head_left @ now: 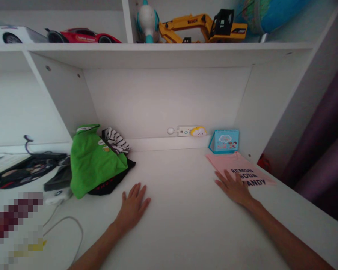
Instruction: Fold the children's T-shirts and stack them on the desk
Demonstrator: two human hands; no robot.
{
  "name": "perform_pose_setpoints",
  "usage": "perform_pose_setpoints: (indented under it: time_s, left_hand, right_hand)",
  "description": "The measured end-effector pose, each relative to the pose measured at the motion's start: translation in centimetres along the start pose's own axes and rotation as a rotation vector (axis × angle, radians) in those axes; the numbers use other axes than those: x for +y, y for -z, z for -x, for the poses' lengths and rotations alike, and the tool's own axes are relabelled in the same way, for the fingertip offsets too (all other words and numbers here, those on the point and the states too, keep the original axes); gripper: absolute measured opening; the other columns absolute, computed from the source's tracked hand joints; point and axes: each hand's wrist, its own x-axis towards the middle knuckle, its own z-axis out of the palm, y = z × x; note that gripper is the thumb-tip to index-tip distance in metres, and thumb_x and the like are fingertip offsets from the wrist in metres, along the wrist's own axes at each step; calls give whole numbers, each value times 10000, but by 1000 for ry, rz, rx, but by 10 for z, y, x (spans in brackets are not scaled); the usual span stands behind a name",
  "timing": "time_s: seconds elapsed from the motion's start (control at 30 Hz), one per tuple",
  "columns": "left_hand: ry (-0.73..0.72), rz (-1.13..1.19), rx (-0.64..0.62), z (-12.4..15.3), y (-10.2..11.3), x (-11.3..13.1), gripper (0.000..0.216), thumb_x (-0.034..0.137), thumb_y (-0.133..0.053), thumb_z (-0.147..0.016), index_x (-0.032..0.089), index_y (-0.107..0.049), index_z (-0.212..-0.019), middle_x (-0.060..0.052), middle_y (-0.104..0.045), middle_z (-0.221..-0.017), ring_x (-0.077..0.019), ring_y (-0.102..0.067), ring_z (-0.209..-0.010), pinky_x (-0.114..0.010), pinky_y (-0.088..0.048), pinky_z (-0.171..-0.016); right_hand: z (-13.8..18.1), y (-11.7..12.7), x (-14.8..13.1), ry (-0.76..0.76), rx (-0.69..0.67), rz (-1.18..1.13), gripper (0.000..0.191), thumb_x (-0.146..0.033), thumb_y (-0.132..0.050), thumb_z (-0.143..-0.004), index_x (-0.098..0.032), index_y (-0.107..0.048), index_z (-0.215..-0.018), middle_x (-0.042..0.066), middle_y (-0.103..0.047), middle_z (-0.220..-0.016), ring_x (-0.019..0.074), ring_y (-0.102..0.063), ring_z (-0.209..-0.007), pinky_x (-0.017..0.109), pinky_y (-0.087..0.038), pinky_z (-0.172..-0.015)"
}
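My left hand (pixel 133 208) lies flat on the white desk (pixel 183 210), fingers spread, holding nothing. Just beyond it, to the left, is a heap of clothes: a green garment (pixel 94 161) on top, a black one (pixel 108 186) beneath and a black-and-white striped one (pixel 116 140) behind. On the right, my right hand (pixel 234 188) is spread palm down, its fingers at the near left edge of a pink garment (pixel 222 162) with dark lettering. That garment lies flat; the hand covers part of it.
A blue desk calendar (pixel 225 141) stands behind the pink garment. A power strip (pixel 184 131) is on the back wall. A white cable (pixel 80 228) curls at left, near dark items (pixel 33 167). Overhead, a shelf (pixel 169 47) carries a red toy car (pixel 84 36) and yellow toy excavator (pixel 202 28).
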Motion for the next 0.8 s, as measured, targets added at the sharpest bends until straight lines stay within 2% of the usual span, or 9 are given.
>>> perform_pose_setpoints:
  time_s: [0.1,0.2,0.3,0.43,0.5,0.57,0.7,0.73,0.8]
  left_hand:
    - [3,-1,-7,1,2,1,564,474,-169,-878,179,-297,-1341,-103,-210,-1419,-247,-153,-1302,-552,-191,-980]
    - [-1,3,1,4,2,2,567,485,-169,-876,186,-298,-1340,-105,-221,-1416,-250,-160,-1300,-553,-186,-980]
    - [-3,11,2,5,4,4,548,476,-189,-877,193,-325,-1326,-112,-249,-1405,-258,-189,-1290,-560,-207,-965]
    - [-45,34,41,-6,21,-6,457,408,-267,-873,190,-458,-1226,-120,-398,-1320,-256,-351,-1207,-519,-264,-956]
    - [-9,27,171,-18,40,-22,414,350,-317,-861,157,-491,-1182,-132,-452,-1266,-253,-412,-1148,-451,-301,-951]
    - [105,5,393,-31,64,-47,437,336,-356,-841,119,-450,-1207,-164,-433,-1263,-296,-393,-1141,-441,-322,-920]
    - [486,30,860,-48,107,-105,651,456,-385,-806,36,-269,-1289,-253,-296,-1311,-420,-298,-1157,-523,-299,-855]
    - [573,74,885,-51,113,-118,675,491,-378,-797,23,-281,-1273,-255,-327,-1289,-427,-324,-1135,-527,-303,-834]
    - [707,168,818,-53,120,-136,645,540,-342,-788,23,-419,-1164,-232,-462,-1173,-418,-419,-1055,-535,-312,-779]
  right_hand:
    - [-9,1,11,3,22,1,624,-623,-188,-795,-356,-211,-1357,23,-231,-1420,414,-130,-1260,648,-212,-890]
    - [-11,-6,14,30,46,-19,698,-596,-142,-808,-211,-158,-1390,73,-202,-1427,336,-81,-1296,619,-187,-938]
    - [-6,-12,9,34,30,-17,711,-549,-124,-823,-96,-237,-1360,117,-203,-1420,301,-82,-1305,614,-169,-953]
    - [8,-4,-4,68,109,-67,661,-529,-153,-839,-105,-315,-1320,136,-241,-1404,283,-97,-1307,596,-159,-968]
    - [18,3,-13,146,113,-127,592,-512,-175,-852,-155,-396,-1270,116,-257,-1402,263,-118,-1307,568,-174,-980]
    - [28,8,-23,218,113,-184,523,-499,-209,-859,-197,-478,-1191,97,-288,-1391,251,-143,-1304,546,-190,-984]
    - [38,5,-33,287,167,-238,449,-473,-292,-853,-193,-529,-1112,115,-378,-1336,260,-218,-1281,514,-230,-981]
    - [38,3,-33,300,179,-243,442,-461,-308,-851,-180,-529,-1110,124,-393,-1323,263,-237,-1274,501,-239,-983]
    - [36,-2,-33,316,190,-249,432,-441,-327,-850,-163,-523,-1115,132,-408,-1308,265,-263,-1263,482,-254,-987]
